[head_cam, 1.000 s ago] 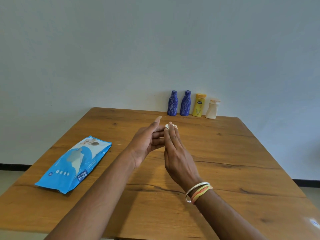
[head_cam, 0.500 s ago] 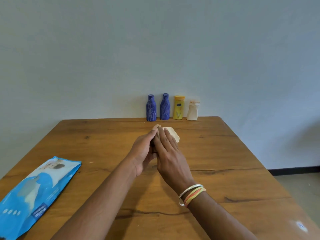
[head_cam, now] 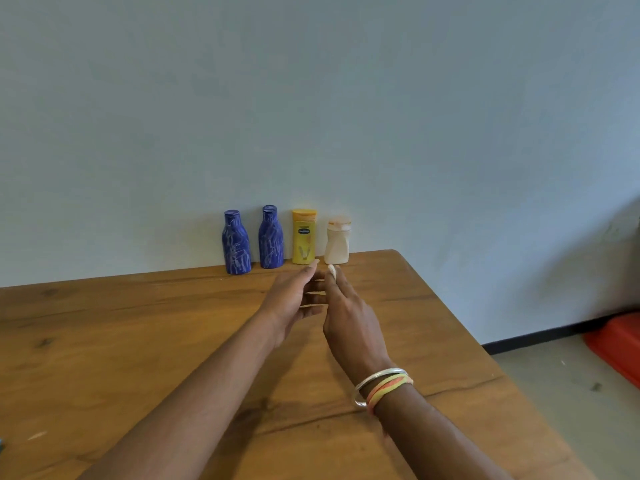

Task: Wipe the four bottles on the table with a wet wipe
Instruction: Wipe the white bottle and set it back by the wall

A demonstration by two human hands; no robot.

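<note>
Above the table (head_cam: 138, 341), right hand (head_cam: 349, 320) pinches a folded wipe (head_cam: 331, 270) at its fingertips, left hand (head_cam: 294, 299) open with fingers spread, holding nothing, just beside it; four bottles upright in a row at the far edge: blue (head_cam: 236, 242), blue (head_cam: 270, 237), yellow (head_cam: 303, 236), white (head_cam: 337, 242).

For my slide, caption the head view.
Both hands reach toward four upright bottles at the wall, the right holding a folded wipe.
</note>
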